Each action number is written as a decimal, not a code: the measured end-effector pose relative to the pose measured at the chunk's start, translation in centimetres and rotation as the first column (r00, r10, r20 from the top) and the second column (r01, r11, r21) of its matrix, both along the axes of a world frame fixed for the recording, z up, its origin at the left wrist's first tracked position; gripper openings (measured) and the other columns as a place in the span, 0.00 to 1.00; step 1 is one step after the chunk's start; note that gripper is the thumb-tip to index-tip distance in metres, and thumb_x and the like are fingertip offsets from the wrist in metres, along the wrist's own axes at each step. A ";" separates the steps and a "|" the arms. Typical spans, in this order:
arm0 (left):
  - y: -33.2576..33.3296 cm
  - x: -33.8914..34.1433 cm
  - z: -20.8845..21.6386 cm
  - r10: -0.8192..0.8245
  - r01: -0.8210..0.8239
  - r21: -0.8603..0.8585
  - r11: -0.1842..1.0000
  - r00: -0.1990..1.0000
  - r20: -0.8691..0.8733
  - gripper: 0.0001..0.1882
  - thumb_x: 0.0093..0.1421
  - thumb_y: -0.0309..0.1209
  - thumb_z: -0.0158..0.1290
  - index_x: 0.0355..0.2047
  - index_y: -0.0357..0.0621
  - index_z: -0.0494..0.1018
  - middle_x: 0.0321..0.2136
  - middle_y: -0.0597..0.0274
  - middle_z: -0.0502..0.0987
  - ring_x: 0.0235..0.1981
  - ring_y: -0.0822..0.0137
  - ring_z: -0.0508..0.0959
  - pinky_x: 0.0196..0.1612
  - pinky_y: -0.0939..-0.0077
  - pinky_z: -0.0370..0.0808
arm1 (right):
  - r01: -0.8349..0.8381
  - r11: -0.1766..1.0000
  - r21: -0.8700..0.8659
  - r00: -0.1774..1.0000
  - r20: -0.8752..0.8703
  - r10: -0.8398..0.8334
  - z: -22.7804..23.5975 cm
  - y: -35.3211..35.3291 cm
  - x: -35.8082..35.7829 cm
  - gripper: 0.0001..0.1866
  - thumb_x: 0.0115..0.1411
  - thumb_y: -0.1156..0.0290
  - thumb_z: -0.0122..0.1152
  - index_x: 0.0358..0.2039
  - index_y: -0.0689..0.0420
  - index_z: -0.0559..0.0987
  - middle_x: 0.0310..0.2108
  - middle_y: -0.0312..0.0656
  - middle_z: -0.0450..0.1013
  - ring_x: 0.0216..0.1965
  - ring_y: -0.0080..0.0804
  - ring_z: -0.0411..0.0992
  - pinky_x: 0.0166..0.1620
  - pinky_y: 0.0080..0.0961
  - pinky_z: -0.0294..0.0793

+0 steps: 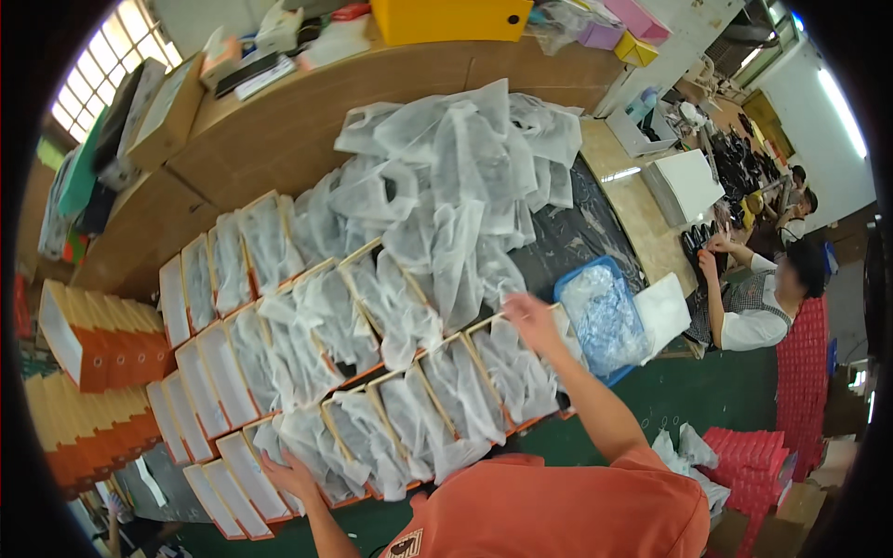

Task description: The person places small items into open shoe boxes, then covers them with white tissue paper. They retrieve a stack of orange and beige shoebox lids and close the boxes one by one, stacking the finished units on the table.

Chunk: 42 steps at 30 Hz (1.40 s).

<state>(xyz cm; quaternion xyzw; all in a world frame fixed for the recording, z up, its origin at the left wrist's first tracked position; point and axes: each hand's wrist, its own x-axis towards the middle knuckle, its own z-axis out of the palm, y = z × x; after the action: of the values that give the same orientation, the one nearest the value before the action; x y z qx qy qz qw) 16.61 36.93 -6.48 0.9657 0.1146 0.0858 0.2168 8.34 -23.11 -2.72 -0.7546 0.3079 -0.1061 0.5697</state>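
Note:
My left hand [290, 476] lies with its fingers spread at the edge of a white translucent non-woven bag [321, 437] in one of the front boxes. My right hand [532, 322] reaches to the lower end of a heap of loose white bags [446, 158]; its fingers are smeared, so whether they grip a bag is unclear. Rows of open shoeboxes with orange outsides stand before me. Many have white bags tucked in them, while several boxes [216, 386] on the left show bare white insides.
Right of the rows stands a blue basket [595, 307] of crumpled clear plastic. Orange boxes [102, 335] are stacked on the left. A wooden partition [316, 102] runs behind. A co-worker [753, 298] sits at a table with dark shoes. Red boxes [744, 456] stand at lower right.

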 end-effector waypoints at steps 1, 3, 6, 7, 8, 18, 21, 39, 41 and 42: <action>-2.9 2.3 1.1 -0.010 0.011 -0.014 1.000 0.999 0.038 0.27 0.68 0.37 0.50 0.61 0.30 0.63 0.60 0.38 0.67 0.62 0.41 0.66 0.65 0.54 0.62 | 0.079 0.991 -0.107 0.997 -0.012 -0.081 -1.1 -5.0 0.5 0.15 0.65 0.67 0.60 0.48 0.62 0.79 0.40 0.42 0.81 0.40 0.26 0.77 0.46 0.27 0.76; -8.5 7.0 1.9 -0.056 0.038 -0.464 0.885 0.998 -0.024 0.24 0.70 0.38 0.49 0.60 0.33 0.66 0.57 0.45 0.71 0.57 0.53 0.72 0.59 0.62 0.70 | 0.187 0.943 -0.274 0.973 -0.083 -0.217 -3.0 -12.4 2.3 0.17 0.63 0.64 0.62 0.47 0.63 0.80 0.38 0.46 0.81 0.39 0.31 0.79 0.45 0.29 0.77; -20.6 16.5 3.6 -0.185 0.083 -0.698 0.711 0.980 -0.073 0.22 0.70 0.38 0.50 0.58 0.35 0.69 0.50 0.53 0.77 0.50 0.62 0.78 0.52 0.70 0.75 | 0.183 0.894 -0.408 0.954 -0.145 -0.261 -7.0 -21.5 6.5 0.21 0.61 0.59 0.62 0.47 0.63 0.80 0.36 0.51 0.81 0.39 0.38 0.80 0.44 0.32 0.77; -25.7 19.7 4.7 -0.241 0.089 -0.781 0.618 0.967 -0.080 0.22 0.70 0.39 0.51 0.57 0.34 0.70 0.47 0.55 0.79 0.46 0.64 0.79 0.49 0.72 0.76 | 0.191 0.841 -0.507 0.943 -0.142 -0.300 -8.5 -24.1 7.7 0.21 0.61 0.60 0.61 0.48 0.64 0.79 0.34 0.51 0.81 0.38 0.41 0.80 0.44 0.34 0.77; -29.7 22.5 4.6 -0.298 0.106 -0.799 0.592 0.950 -0.094 0.24 0.70 0.41 0.51 0.57 0.34 0.69 0.48 0.54 0.78 0.46 0.64 0.79 0.48 0.71 0.77 | 0.194 0.768 -0.611 0.935 -0.121 -0.332 -8.4 -26.8 10.1 0.22 0.61 0.60 0.61 0.49 0.64 0.79 0.33 0.51 0.81 0.37 0.43 0.80 0.44 0.36 0.77; -43.2 37.0 -5.4 -0.429 -0.464 -0.877 0.126 0.771 -0.470 0.16 0.64 0.43 0.54 0.45 0.45 0.76 0.38 0.58 0.81 0.36 0.58 0.82 0.39 0.56 0.83 | -0.296 0.597 -0.745 0.900 -0.428 -0.088 1.1 -42.2 29.7 0.41 0.50 0.59 0.64 0.66 0.51 0.64 0.62 0.56 0.65 0.65 0.58 0.60 0.68 0.48 0.57; -40.1 33.9 -5.0 -0.476 -0.408 -0.913 0.010 0.801 -0.363 0.18 0.63 0.43 0.54 0.45 0.42 0.76 0.38 0.56 0.81 0.37 0.55 0.82 0.39 0.55 0.83 | -0.368 0.685 -0.629 0.836 -0.547 -0.053 0.8 -41.0 27.6 0.42 0.49 0.57 0.65 0.65 0.49 0.65 0.57 0.55 0.68 0.58 0.58 0.67 0.62 0.48 0.66; -26.5 -5.1 6.1 -0.634 -0.649 -0.668 -0.363 0.698 -0.333 0.21 0.69 0.49 0.49 0.50 0.47 0.76 0.44 0.64 0.80 0.45 0.67 0.80 0.49 0.67 0.78 | 0.069 0.678 0.732 0.988 0.044 -0.148 -0.8 3.7 0.2 0.31 0.56 0.74 0.59 0.61 0.64 0.68 0.55 0.46 0.72 0.54 0.41 0.73 0.57 0.35 0.72; -20.1 -6.9 3.4 -0.404 -0.575 -0.676 -0.460 0.814 -0.417 0.21 0.71 0.48 0.47 0.52 0.47 0.75 0.45 0.65 0.80 0.46 0.69 0.79 0.51 0.70 0.77 | -0.022 0.735 0.678 1.000 0.021 0.011 0.2 9.2 1.5 0.30 0.56 0.74 0.59 0.60 0.64 0.69 0.55 0.46 0.72 0.54 0.41 0.72 0.57 0.34 0.72; -16.4 -6.8 3.7 -0.301 -0.554 -0.679 -0.482 0.833 -0.465 0.22 0.71 0.47 0.47 0.56 0.46 0.72 0.49 0.62 0.77 0.50 0.67 0.77 0.54 0.70 0.73 | -0.073 0.717 0.693 0.996 0.010 0.092 1.7 12.7 2.6 0.28 0.54 0.73 0.61 0.57 0.65 0.72 0.54 0.46 0.73 0.53 0.41 0.73 0.56 0.33 0.73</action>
<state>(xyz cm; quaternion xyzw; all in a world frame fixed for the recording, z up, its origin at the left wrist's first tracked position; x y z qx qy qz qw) 9.80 20.53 -2.76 0.2484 0.3160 -0.2714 0.8745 10.95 -10.42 -1.00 -0.5016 0.2983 0.0517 0.8104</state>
